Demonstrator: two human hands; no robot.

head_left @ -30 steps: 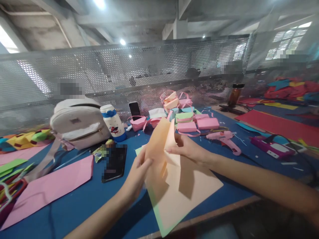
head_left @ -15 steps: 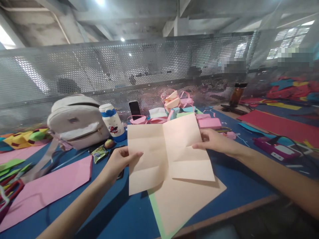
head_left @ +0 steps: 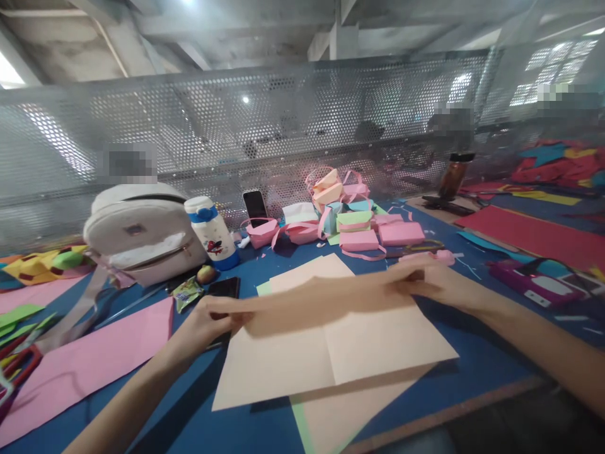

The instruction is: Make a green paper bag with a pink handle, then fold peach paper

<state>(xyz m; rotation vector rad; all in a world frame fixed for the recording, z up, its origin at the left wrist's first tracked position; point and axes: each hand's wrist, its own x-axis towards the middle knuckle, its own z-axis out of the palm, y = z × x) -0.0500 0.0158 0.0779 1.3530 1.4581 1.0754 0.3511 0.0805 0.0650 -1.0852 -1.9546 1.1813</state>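
Observation:
A creased, peach-coloured sheet of paper (head_left: 326, 343) is held up between my two hands, its near part sloping down toward me and its far part bent over. My left hand (head_left: 220, 315) pinches it at the left edge, my right hand (head_left: 423, 274) at the right edge. Under it, more peach paper (head_left: 350, 410) lies flat on the table over a green sheet (head_left: 302, 422), whose edge peeks out. Close to my left hand lies a dark phone (head_left: 224, 288). Beyond my right hand stands a pink paper box (head_left: 401, 233).
Small folded paper bags (head_left: 357, 239) line the back of the blue table (head_left: 189, 378). To the left are a white backpack (head_left: 142, 233), a bottle (head_left: 212, 233), pink paper (head_left: 94, 366) and red-handled scissors (head_left: 21, 372). A purple device (head_left: 534, 284) lies right. A perforated metal screen (head_left: 283, 126) stands behind.
The sheet has gone from upright with a vertical fold to spread wide and tilted flatter. My hands have moved apart, and the paper bags behind show more fully.

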